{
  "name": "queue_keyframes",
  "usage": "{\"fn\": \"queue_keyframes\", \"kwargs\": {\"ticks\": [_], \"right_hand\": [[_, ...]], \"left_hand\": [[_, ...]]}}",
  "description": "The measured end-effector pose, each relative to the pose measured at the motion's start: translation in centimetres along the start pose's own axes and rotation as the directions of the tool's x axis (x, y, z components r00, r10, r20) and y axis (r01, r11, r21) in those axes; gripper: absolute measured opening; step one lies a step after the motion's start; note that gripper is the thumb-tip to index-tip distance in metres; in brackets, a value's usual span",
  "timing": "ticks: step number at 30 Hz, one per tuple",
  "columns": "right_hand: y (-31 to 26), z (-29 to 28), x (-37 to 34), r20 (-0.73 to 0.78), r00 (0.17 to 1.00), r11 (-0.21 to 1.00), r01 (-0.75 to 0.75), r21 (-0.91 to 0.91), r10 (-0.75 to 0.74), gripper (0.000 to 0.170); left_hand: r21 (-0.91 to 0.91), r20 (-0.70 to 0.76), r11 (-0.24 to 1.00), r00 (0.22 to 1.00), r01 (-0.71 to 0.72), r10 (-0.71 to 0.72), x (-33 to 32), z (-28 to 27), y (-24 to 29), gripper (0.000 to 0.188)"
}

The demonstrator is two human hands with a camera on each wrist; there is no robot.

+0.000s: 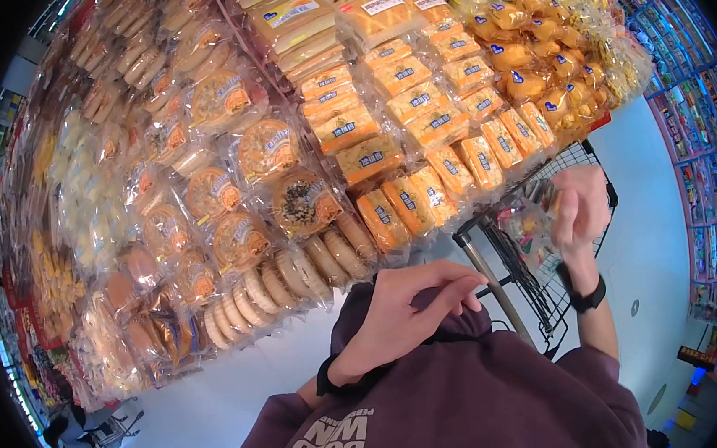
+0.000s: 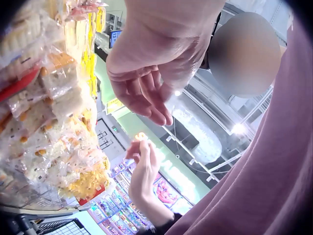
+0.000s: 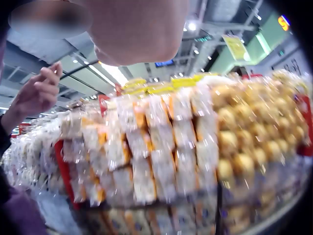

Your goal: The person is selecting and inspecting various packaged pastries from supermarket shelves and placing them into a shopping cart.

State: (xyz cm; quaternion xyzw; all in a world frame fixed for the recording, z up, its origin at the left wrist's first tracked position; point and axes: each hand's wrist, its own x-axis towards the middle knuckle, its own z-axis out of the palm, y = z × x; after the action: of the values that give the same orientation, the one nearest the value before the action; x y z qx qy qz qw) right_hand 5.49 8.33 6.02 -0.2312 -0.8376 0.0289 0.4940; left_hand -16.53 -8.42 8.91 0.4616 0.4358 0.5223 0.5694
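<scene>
My left hand (image 1: 416, 308) hangs in front of my chest, fingers loosely bent, holding nothing; it also shows in the left wrist view (image 2: 151, 58). My right hand (image 1: 580, 205) is raised over the cart (image 1: 550, 301), fingers loosely bent with nothing visible in them. Beyond the hands, orange-and-white packaged cakes (image 1: 383, 218) stand in rows on the display, touched by neither hand. Round wrapped pastries (image 1: 302, 201) lie left of them, and small golden wrapped buns (image 1: 522, 55) lie to the right.
The black wire cart beside the display has a clear plastic package (image 1: 527, 227) in it. Stocked shelves (image 1: 701, 138) line the far right. Red dividers (image 3: 66, 171) separate the goods in the right wrist view. Pale floor (image 1: 643, 201) shows right of the cart.
</scene>
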Motion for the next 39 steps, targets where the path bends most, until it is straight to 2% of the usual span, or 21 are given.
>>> {"fn": "queue_keyframes", "kwargs": {"ticks": [2, 4, 5, 6, 8, 9, 10, 12, 15, 18, 21, 22, 25, 27, 28, 30, 31, 34, 35, 38, 39], "right_hand": [[-0.8, -1.4, -6.2, 0.076, 0.986, 0.989, -0.148, -0.012, 0.148, 0.003], [-2.3, -2.0, -12.1, 0.24, 0.908, 0.938, -0.343, -0.046, 0.344, 0.005], [-3.1, -1.7, -14.7, 0.325, 0.822, 0.876, -0.48, -0.047, 0.468, 0.009], [-3.8, -1.3, -16.9, 0.402, 0.71, 0.79, -0.61, -0.061, 0.578, 0.012], [-4.8, -0.8, -21.0, 0.48, 0.67, 0.797, -0.594, -0.111, 0.567, 0.015], [-5.3, -0.8, -22.4, 0.515, 0.644, 0.797, -0.588, -0.14, 0.566, 0.016], [-5.4, -0.9, -23.1, 0.491, 0.656, 0.793, -0.595, -0.129, 0.573, 0.017], [-4.9, -0.6, -23.6, 0.454, 0.674, 0.787, -0.608, -0.107, 0.582, 0.019], [-3.4, -0.1, -23.5, 0.46, 0.595, 0.674, -0.738, -0.011, 0.659, 0.018], [-1.6, -0.3, -24.1, 0.482, 0.617, 0.687, -0.725, 0.04, 0.622, 0.018], [1.1, -2.6, -24.0, 0.666, 0.468, 0.606, -0.795, 0.029, 0.581, 0.021], [2.4, -3.3, -24.3, 0.652, 0.468, 0.566, -0.821, 0.072, 0.596, 0.019], [7.1, -6.3, -25.2, 0.467, 0.444, 0.514, -0.858, -0.026, 0.765, 0.016], [11.6, -7.7, -28.0, 0.421, 0.292, 0.383, -0.912, -0.149, 0.859, 0.019], [14.5, -7.5, -31.9, 0.365, 0.315, 0.424, -0.864, -0.272, 0.876, 0.02], [19.1, -8.2, -38.5, 0.455, 0.131, 0.428, -0.63, -0.647, 0.881, 0.022], [21.2, -8.0, -41.9, 0.504, -0.027, 0.424, -0.501, -0.754, 0.863, 0.021], [23.1, -7.8, -47.5, 0.524, -0.133, 0.353, -0.601, -0.717, 0.841, 0.02], [23.8, -7.9, -49.2, 0.577, -0.139, 0.365, -0.651, -0.666, 0.805, 0.028], [25.0, -5.9, -52.8, 0.43, -0.267, 0.124, -0.712, -0.691, 0.862, 0.032], [25.8, -5.0, -54.5, 0.401, -0.316, 0.07, -0.705, -0.706, 0.86, 0.04]], "left_hand": [[0.12, 0.101, 0.99, 0.993, -0.072, 0.06, 1.2, 1.2, -0.4, 0.014], [0.226, 0.254, 0.953, 0.957, -0.203, 0.144, 2.4, 2.2, -1.8, 0.015], [0.355, 0.366, 0.921, 0.931, -0.162, 0.023, 3.1, 2.7, -2.2, 0.021], [0.434, 0.37, 0.867, 0.926, -0.244, 0.076, 3.8, 3.5, -3.2, 0.022], [0.561, 0.41, 0.722, 0.893, -0.406, 0.183, 5.2, 5.1, -7.1, 0.023], [0.675, 0.449, 0.607, 0.887, -0.418, 0.111, 5.8, 5.4, -9.0, 0.025], [0.746, 0.484, 0.47, 0.869, -0.471, 0.103, 6.2, 5.7, -11.6, 0.02], [0.747, 0.548, 0.445, 0.836, -0.494, 0.007, 7.2, 5.6, -15.4, 0.014], [0.743, 0.591, 0.441, 0.802, -0.504, -0.079, 7.7, 6.2, -20.0, 0.011], [0.753, 0.539, 0.505, 0.836, -0.421, -0.107, 8.3, 7.5, -22.0, 0.011], [0.774, 0.514, 0.509, 0.843, -0.376, -0.158, 9.0, 7.7, -24.2, 0.012], [0.788, 0.495, 0.499, 0.853, -0.36, -0.166, 9.3, 8.1, -24.9, 0.012], [0.912, 0.399, 0.25, 0.849, -0.327, -0.346, 10.1, 10.0, -25.9, 0.018], [0.937, 0.328, 0.24, 0.879, -0.255, -0.346, 10.7, 10.6, -27.0, 0.021], [0.949, 0.287, 0.232, 0.891, -0.214, -0.352, 10.8, 10.7, -27.6, 0.023], [0.97, 0.209, 0.195, 0.91, -0.146, -0.357, 11.0, 11.1, -28.1, 0.027], [0.975, 0.178, 0.187, 0.917, -0.117, -0.356, 11.1, 11.4, -28.0, 0.027], [0.982, 0.121, 0.179, 0.923, -0.058, -0.365, 11.4, 11.9, -27.7, 0.03], [0.983, 0.11, 0.175, 0.924, -0.048, -0.366, 11.5, 12.0, -27.7, 0.03], [0.99, 0.09, 0.138, 0.927, -0.042, -0.365, 11.6, 11.8, -28.1, 0.027], [0.991, 0.092, 0.128, 0.933, -0.05, -0.348, 11.6, 12.0, -28.1, 0.025]]}}
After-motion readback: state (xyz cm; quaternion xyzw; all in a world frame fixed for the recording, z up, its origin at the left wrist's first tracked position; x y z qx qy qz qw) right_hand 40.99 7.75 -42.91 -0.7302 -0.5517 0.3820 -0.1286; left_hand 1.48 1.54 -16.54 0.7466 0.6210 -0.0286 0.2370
